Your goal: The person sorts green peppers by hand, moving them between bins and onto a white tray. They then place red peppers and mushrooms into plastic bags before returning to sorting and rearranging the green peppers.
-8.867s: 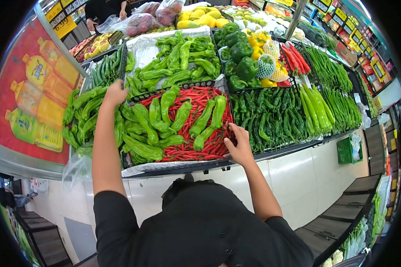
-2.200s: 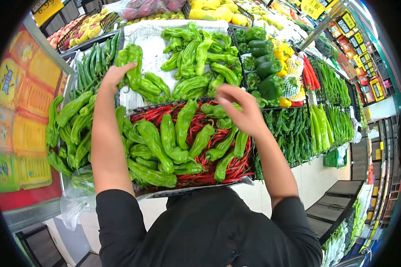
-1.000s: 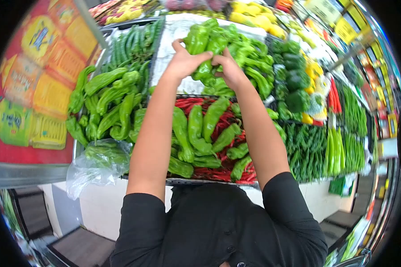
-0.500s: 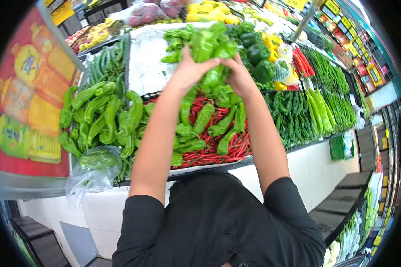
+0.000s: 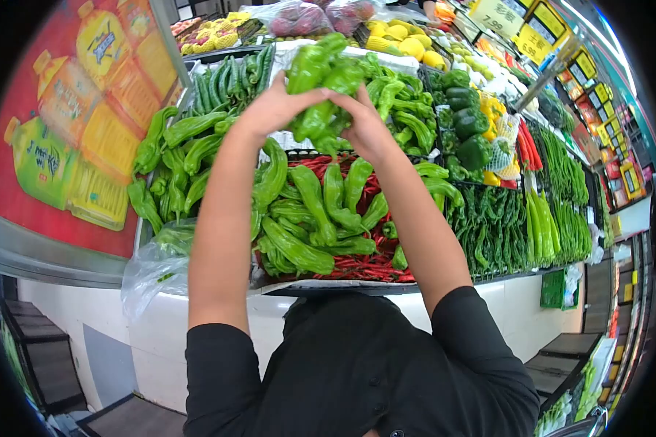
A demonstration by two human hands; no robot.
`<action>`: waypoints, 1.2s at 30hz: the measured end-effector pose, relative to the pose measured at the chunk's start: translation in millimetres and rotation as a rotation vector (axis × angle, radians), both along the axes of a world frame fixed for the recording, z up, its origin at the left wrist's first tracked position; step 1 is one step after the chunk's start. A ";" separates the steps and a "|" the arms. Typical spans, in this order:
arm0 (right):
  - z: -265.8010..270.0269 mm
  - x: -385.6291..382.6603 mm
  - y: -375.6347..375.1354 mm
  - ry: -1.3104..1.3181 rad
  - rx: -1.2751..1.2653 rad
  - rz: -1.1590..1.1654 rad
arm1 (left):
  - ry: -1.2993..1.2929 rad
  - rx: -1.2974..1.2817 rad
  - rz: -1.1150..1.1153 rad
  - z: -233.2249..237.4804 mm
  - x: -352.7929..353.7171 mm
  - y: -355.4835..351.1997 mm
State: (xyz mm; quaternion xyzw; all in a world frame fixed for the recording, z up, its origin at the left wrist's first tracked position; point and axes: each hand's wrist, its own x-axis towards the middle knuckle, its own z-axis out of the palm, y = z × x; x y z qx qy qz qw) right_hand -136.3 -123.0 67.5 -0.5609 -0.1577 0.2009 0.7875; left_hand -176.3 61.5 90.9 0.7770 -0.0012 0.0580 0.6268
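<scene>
Between my two hands hangs a bunch of light green peppers (image 5: pixel 319 80), held above the white-lined compartment. My left hand (image 5: pixel 280 109) grips the bunch from the left side, and my right hand (image 5: pixel 364 125) closes on it from the right, with the fingertips of both hands nearly meeting in front. Below my forearms, loose green peppers (image 5: pixel 306 211) lie over red chilies (image 5: pixel 357 268). More green peppers (image 5: pixel 404 109) fill the compartment right of my right hand.
A clear plastic bag (image 5: pixel 149 280) hangs at the stall's front left edge. Left stands a red drink poster (image 5: pixel 58 167). Dark green peppers (image 5: pixel 470 124) and long green beans (image 5: pixel 554 138) lie to the right, and yellow fruit (image 5: pixel 408 40) behind.
Both hands and the held bunch have shifted left relative to the stall. The head view has turned, and more peppers now show on the red chilies between my arms.
</scene>
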 end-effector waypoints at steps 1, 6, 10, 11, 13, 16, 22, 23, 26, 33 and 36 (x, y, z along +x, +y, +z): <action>6.7 -1.2 18.0 -0.022 0.064 0.058 | -0.043 -0.035 -0.024 6.1 -5.1 15.8; 35.3 -8.8 88.9 -0.159 0.140 0.229 | -0.154 0.042 0.092 40.8 -48.2 75.3; 45.6 -16.5 150.7 -0.308 0.165 0.347 | -0.166 0.172 0.256 72.3 -97.1 114.9; 47.1 -22.7 164.9 -0.319 0.157 0.367 | -0.135 0.204 0.302 75.6 -108.0 125.0; 43.9 -31.5 191.1 -0.417 0.102 0.418 | -0.014 0.266 0.356 75.0 -122.2 154.2; 17.6 -36.6 223.4 -0.529 -0.226 0.441 | 0.134 0.424 0.408 57.1 -141.7 179.2; -17.9 -47.6 214.5 -0.678 -0.736 0.552 | -0.012 0.749 0.682 -19.9 -153.9 195.2; -20.6 -46.3 213.2 -0.655 -0.726 0.563 | -0.030 0.773 0.701 -31.2 -155.0 199.5; -14.9 -51.7 207.0 -0.712 -0.758 0.477 | -0.088 0.819 0.737 -31.0 -159.6 195.3; -13.2 -55.7 182.5 -0.654 -0.746 0.514 | -0.195 0.827 0.718 -26.6 -171.6 177.6; -17.9 -53.0 172.9 -0.694 -0.755 0.507 | -0.245 0.819 0.721 -34.7 -172.0 180.7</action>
